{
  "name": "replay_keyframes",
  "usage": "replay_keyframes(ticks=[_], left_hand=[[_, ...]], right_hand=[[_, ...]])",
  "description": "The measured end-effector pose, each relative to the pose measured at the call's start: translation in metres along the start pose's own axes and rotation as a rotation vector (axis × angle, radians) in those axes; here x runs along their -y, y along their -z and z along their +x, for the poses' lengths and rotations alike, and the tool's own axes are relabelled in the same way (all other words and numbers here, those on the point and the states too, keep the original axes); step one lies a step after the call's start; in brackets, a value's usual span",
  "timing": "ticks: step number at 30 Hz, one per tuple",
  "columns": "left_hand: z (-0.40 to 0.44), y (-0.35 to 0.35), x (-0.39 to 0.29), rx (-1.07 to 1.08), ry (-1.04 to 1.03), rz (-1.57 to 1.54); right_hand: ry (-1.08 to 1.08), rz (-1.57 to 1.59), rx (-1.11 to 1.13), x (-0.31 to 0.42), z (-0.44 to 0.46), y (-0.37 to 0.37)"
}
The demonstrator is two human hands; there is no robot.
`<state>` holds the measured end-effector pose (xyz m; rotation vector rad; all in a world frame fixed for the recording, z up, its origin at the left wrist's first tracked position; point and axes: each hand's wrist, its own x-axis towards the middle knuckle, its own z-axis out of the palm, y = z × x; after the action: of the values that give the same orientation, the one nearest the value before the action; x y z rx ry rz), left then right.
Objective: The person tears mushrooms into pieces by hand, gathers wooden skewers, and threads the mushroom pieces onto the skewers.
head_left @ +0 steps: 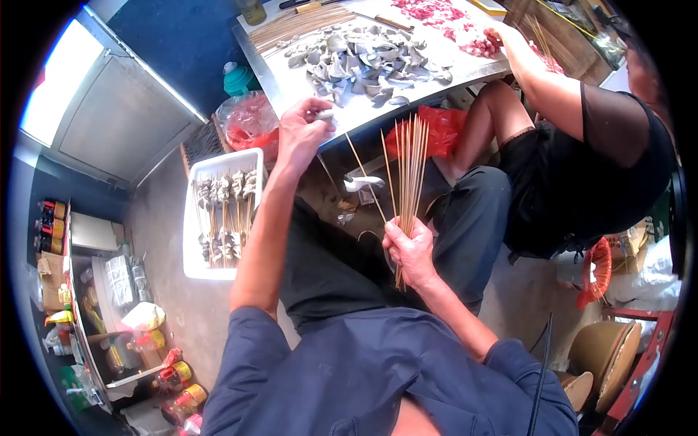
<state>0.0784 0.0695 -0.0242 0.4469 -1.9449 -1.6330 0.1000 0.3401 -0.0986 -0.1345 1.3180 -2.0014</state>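
Note:
My left hand (305,134) is at the table's near edge, its fingers closed on a small grey-white piece of meat (323,115). My right hand (410,251) grips a fanned bundle of bamboo skewers (411,163) above my lap. One skewer leans out to the left of the bundle, with a single pale meat piece (363,183) threaded partway along it. Beyond my left hand, a heap of similar grey pieces (363,62) lies on the metal-edged table (280,80).
A white tray (191,251) of loaded skewers (225,214) stands on the floor at left. Loose skewers (298,27) lie on the table's far left. At right, a seated person (582,167) reaches to red meat (443,22). Red plastic bags (436,131) hang below the table.

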Motion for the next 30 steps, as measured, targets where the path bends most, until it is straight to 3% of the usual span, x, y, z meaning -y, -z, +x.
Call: replay_keyframes(ticks=[1, 3, 11, 23, 30], left_hand=[[-0.005, -0.003, 0.005, -0.004, 0.002, 0.001], [-0.016, -0.011, 0.012, -0.012, 0.008, -0.313], [-0.036, -0.026, 0.022, -0.05, 0.066, -0.673], [-0.038, -0.031, 0.021, -0.068, -0.079, -0.665], [-0.05, -0.036, 0.03, -0.064, -0.03, -0.653]], right_hand=[[0.001, 0.007, 0.011, 0.001, 0.0, -0.001], [-0.001, 0.015, 0.022, 0.001, -0.001, -0.003], [-0.007, 0.0, -0.009, -0.002, 0.0, -0.001], [-0.001, 0.013, 0.014, -0.001, 0.0, -0.001], [0.015, 0.001, -0.008, -0.002, -0.001, -0.001]])
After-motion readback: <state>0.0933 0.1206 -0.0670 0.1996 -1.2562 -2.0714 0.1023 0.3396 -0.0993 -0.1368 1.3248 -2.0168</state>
